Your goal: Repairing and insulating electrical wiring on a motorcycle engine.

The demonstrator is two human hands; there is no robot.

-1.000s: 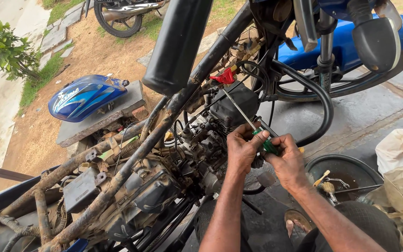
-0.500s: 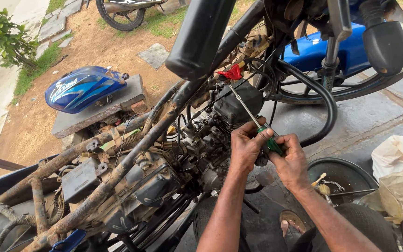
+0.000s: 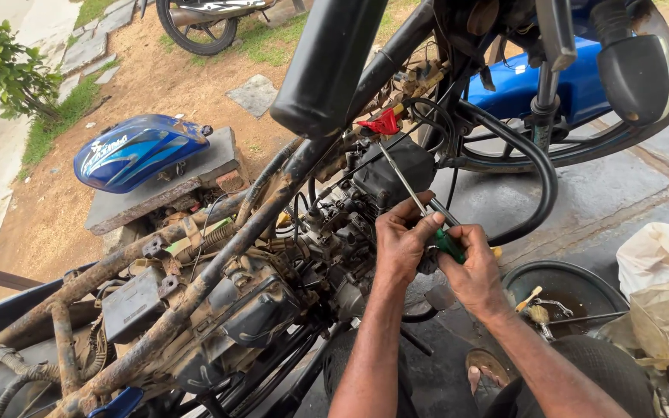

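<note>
The left hand (image 3: 400,244) has closed further over the green-handled screwdriver (image 3: 420,209) at the centre of the frame, pressing against the right hand (image 3: 470,267); the view has drifted slightly.

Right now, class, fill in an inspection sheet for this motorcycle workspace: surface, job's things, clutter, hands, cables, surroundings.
Surface: grey paving slabs, partly damp.
Job's things: green-handled screwdriver, shaft angled up toward the engine; rusty frame.
Clutter: black basin with small tools; pale bags.
Hands: left hand and right hand both on the screwdriver handle.
Cables: black hoses loop beside the engine.
Surroundings: blue fuel tank on a stone slab; another motorcycle's wheel; shrub.
</note>
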